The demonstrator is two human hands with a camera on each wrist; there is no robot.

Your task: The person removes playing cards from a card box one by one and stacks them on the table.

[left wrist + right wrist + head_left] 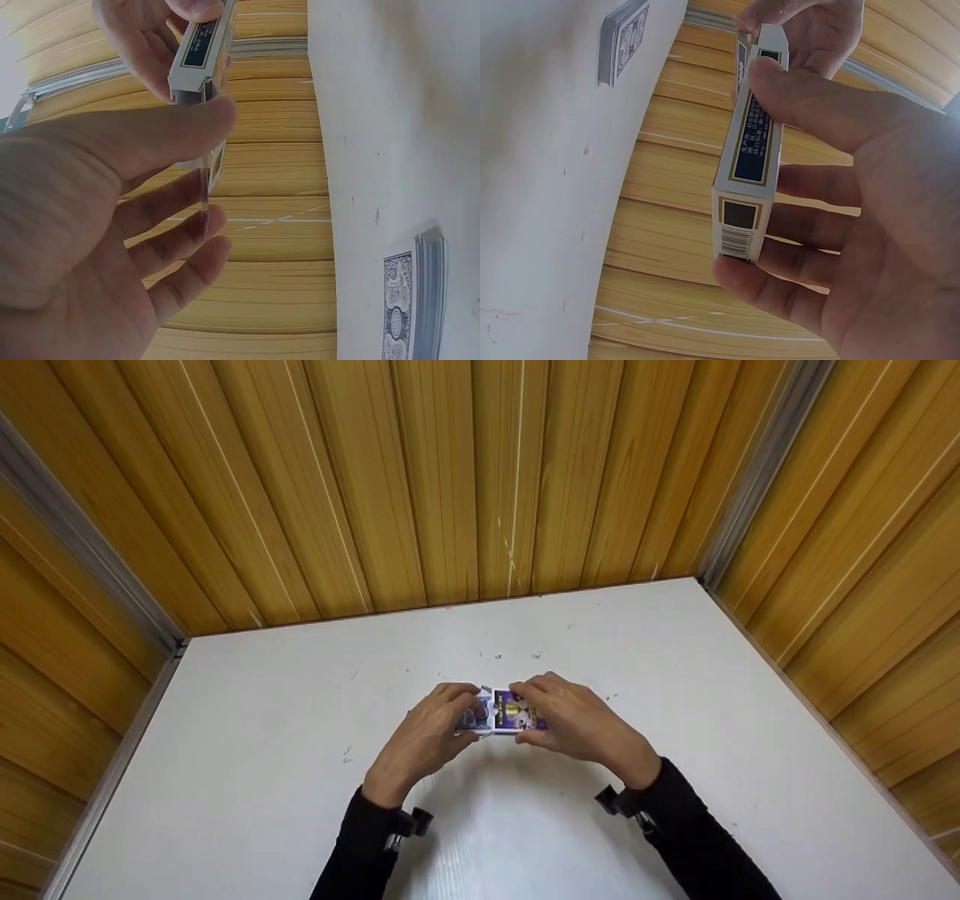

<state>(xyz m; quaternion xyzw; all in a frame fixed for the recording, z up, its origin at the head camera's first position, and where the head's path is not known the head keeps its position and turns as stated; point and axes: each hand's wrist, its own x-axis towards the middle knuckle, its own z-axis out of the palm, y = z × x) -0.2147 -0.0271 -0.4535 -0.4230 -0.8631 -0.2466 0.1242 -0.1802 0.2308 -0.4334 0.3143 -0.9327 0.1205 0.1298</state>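
The white desk (225, 810), dotted with small dark scuffs (347, 754), carries a neat card deck (397, 304) lying flat, its blue-and-white patterned back facing up.

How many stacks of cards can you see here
1: the stack of cards sits on the white table, lower than the box and toward the left hand. Any cards inside the box, gripped by the right hand, would be hidden.

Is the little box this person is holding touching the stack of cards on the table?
Apart. The right wrist view shows the box held up, with table and wall visible between it and the stack of cards.
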